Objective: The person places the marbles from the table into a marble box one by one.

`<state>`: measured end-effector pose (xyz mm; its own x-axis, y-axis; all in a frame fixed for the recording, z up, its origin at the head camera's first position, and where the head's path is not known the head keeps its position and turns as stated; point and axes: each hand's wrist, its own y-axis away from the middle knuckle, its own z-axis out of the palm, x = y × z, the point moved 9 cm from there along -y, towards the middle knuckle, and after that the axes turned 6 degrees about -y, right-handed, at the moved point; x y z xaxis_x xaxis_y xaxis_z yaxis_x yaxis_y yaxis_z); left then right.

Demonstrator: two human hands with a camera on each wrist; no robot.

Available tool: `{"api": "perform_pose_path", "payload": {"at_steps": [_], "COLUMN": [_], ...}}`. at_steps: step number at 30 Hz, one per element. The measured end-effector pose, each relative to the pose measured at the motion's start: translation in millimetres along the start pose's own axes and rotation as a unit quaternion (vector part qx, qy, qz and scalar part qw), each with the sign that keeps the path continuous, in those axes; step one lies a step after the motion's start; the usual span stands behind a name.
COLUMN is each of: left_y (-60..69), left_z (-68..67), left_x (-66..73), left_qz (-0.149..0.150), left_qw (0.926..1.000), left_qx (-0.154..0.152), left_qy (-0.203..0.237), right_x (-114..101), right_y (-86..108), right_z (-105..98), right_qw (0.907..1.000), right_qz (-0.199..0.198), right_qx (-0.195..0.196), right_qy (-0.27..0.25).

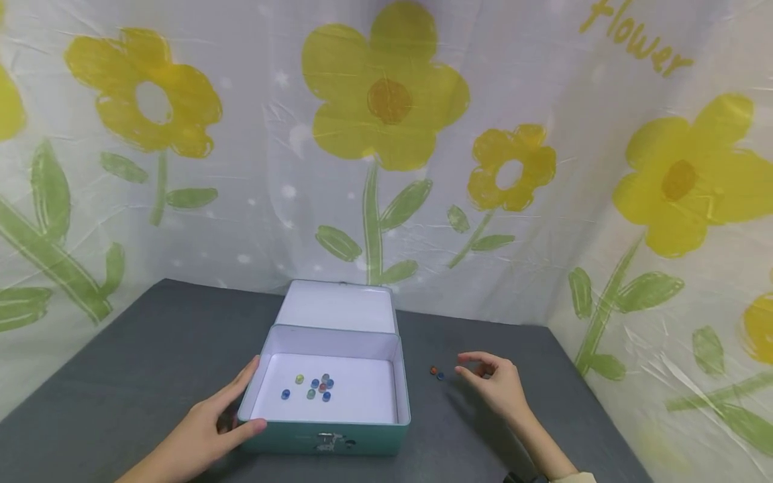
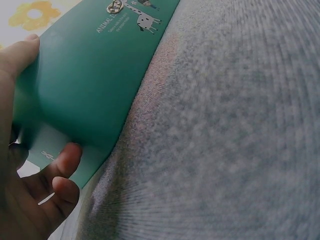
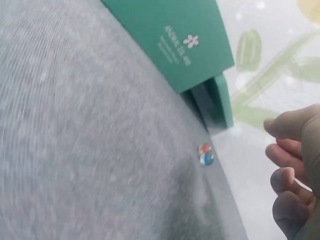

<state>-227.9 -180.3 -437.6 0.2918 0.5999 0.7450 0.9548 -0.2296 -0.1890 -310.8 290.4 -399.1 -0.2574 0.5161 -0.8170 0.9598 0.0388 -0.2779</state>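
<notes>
A green tin box (image 1: 278, 439) with a white inside stands on the dark table, its lid (image 1: 338, 305) folded back. My left hand (image 1: 202, 429) grips the box's near left corner, thumb on the front wall and fingers along the left side. Inside lie several glass marbles, among them a yellow-green marble (image 1: 299, 379) and a blue marble (image 1: 286, 394) towards the left. Right of the box, an orange marble (image 1: 433, 369) and a dark blue marble (image 1: 440, 376) lie side by side on the table. Just right of them hovers my right hand (image 1: 500, 389), fingers bent, thumb and forefinger apart, nothing between them.
The table (image 1: 199, 335) has a dark grey covering. A white curtain (image 1: 260, 201) with yellow flowers hangs behind it and along both sides. A dark band (image 1: 524, 478) is on my right wrist, beside a pale sleeve (image 1: 576, 478).
</notes>
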Motion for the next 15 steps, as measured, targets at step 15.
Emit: {"api": "perform_pose_path", "payload": {"at_steps": [15], "left_y": [-1.2], "left_z": [-0.4], "left_x": [1.5], "left_qz": [0.002], "left_qw": [0.9999], "left_qx": [-0.005], "left_qy": [0.009], "right_x": [16.1], "right_y": [-6.1], "right_z": [33.4], "right_qw": [0.9964], "right_qz": [-0.026], "right_qx": [-0.075], "right_qy": [0.03]}}
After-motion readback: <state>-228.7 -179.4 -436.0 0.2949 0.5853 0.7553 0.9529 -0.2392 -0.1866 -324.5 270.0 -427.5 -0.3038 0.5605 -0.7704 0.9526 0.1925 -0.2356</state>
